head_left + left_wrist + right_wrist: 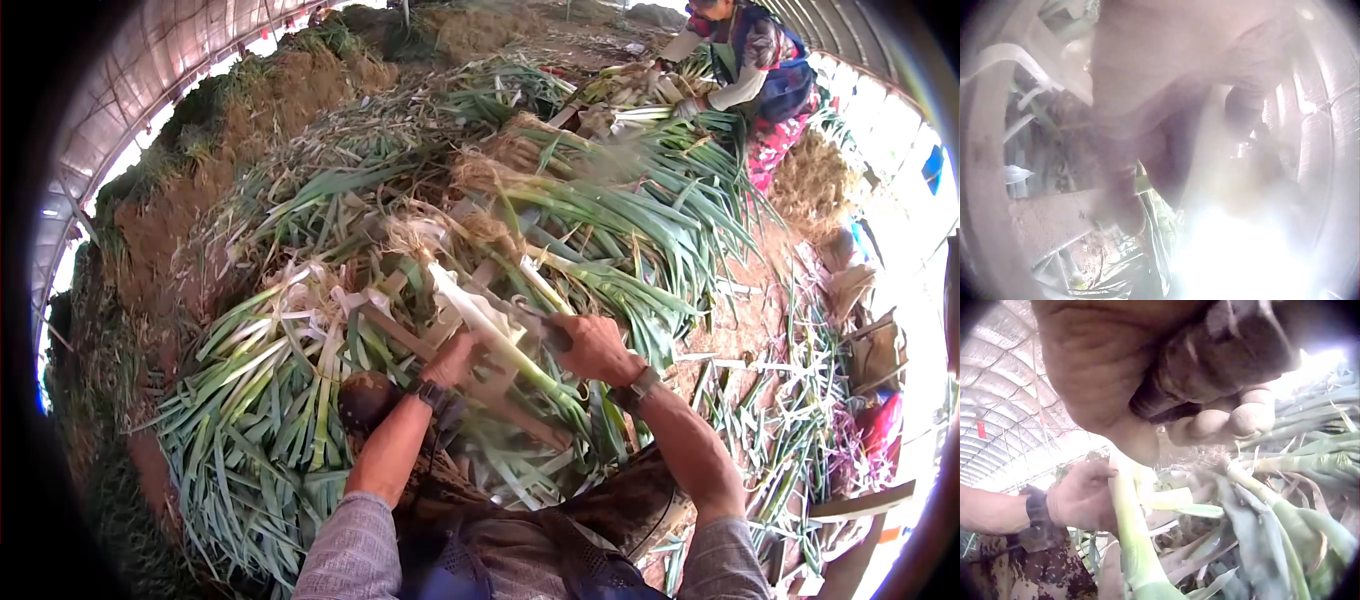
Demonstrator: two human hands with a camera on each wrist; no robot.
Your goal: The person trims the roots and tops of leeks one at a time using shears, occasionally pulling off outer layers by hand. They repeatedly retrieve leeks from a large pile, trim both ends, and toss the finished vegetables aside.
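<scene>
A thick leek (510, 350) lies diagonally in front of the body, white root end up and left, green leaves down and right. From its left side the left hand (455, 360) holds it; in the right wrist view that hand (1085, 494) has thumb and fingers against the pale stalk (1130, 531). The right hand (597, 348) grips a dark tool, apparently a knife, whose blurred blade (525, 318) lies over the leek. Curled fingers of the right hand (1210, 422) show close up. The left wrist view is blurred and glaring, with the left hand (1160, 106) partly seen.
Leek piles lie at the left (250, 400) and at the upper right (620, 200). Wooden boards (400, 335) lie beneath the hands. Another person (750, 70) bends over leeks at the back right. Loose leaves (770, 440) cover ground at the right.
</scene>
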